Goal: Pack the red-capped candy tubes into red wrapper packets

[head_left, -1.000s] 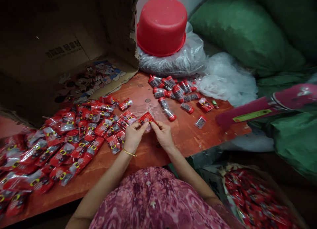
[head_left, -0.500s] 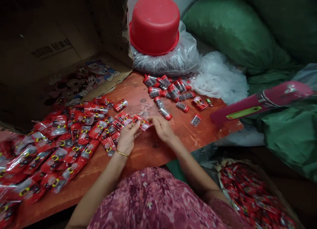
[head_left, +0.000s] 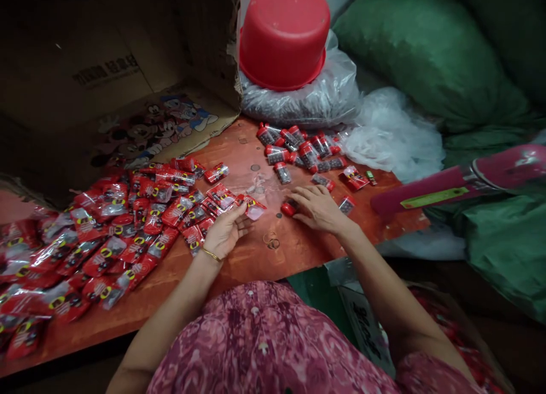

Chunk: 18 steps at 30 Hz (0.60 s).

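Between the thumb and fingers of my left hand [head_left: 227, 232] is a small red printed plastic packet [head_left: 255, 207], its clear end toward the right. My right hand [head_left: 318, 208] is curled over a small red-capped tube [head_left: 288, 208] on the table, mostly hidden under the fingers. Beyond it lie several loose clear tubes [head_left: 307, 153] with red caps and dark contents. To the left of my left hand spreads a heap of red packets [head_left: 140, 223], filled ones among them.
A large cardboard box [head_left: 170, 41] lies open at the left. An upturned red basin [head_left: 285, 36] rests on a clear bag [head_left: 307, 107]. A pink cylinder [head_left: 439, 189] juts in at the right, before green sacks [head_left: 426, 53]. Red packets fill a container [head_left: 464, 343] below.
My right hand has left the packet and moved right, onto a red-capped tube. My left hand keeps the packet. The view has shifted slightly.
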Motion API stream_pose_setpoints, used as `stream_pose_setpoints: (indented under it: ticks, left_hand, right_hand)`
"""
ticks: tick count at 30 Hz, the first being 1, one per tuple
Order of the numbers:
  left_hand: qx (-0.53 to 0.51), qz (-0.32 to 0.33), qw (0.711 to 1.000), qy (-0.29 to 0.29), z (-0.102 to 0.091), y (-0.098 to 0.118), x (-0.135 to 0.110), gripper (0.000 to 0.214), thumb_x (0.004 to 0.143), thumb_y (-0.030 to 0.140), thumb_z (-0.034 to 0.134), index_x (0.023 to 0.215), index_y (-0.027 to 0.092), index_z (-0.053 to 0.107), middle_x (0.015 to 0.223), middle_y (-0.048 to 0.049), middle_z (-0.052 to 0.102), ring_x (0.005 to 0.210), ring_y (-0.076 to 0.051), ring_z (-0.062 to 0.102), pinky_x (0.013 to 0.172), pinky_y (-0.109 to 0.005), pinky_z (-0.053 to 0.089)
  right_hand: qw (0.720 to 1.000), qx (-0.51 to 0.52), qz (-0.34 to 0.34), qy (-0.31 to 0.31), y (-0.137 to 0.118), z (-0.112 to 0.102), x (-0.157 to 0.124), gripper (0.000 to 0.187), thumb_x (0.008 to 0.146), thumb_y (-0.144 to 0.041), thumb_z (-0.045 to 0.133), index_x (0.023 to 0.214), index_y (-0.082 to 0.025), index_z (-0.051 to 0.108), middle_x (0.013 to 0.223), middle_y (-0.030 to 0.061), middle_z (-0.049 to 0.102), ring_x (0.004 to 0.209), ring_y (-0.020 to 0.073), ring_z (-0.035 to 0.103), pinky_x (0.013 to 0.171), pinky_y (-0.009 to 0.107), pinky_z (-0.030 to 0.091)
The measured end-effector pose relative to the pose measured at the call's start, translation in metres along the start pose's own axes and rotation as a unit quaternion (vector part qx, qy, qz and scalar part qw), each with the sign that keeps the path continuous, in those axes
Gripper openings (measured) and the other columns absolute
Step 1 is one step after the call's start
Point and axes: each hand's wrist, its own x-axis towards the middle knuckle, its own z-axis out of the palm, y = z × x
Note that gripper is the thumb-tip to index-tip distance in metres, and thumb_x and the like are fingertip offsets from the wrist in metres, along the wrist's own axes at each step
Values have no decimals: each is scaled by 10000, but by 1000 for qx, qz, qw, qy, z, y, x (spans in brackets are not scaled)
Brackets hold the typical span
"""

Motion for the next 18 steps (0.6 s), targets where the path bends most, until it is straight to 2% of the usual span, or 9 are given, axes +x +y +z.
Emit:
stream_pose_setpoints:
  ticks: [5,10,14,18]
  left_hand:
    - [7,3,1000,3,-2,1,-5,122,726,243,679,807,161,640,683,-21,677,611,-118,627,617,-236,499]
    - [10,10,1000,7,-3,1,-6,159,701,261,701,807,158,639,689,-20,677,601,-116,622,622,-241,499]
    - [15,16,1000,14,-2,-2,-4,179,673,281,723,756,152,630,689,-24,678,597,-114,616,607,-231,487]
    - [21,37,999,11,2,-7,-2,253,593,323,773,698,152,620,639,5,648,572,-94,588,583,-207,459]
  right_hand:
    - [999,14,-11,-27,5,7,4,445,800,-380,589,1207,-212,534,1196,92,594,1022,258,504,901,425,287]
    - [998,47,35,-22,7,10,-6,356,797,-367,593,1095,-173,588,1099,128,621,981,263,549,844,419,372]
    - [983,152,73,71,-23,2,-18,393,833,-428,531,1137,-179,560,1044,112,660,934,238,614,798,385,474]
    - [953,259,58,147,-70,-15,-19,411,813,-423,563,1163,-209,562,1049,78,676,923,201,648,807,330,517]
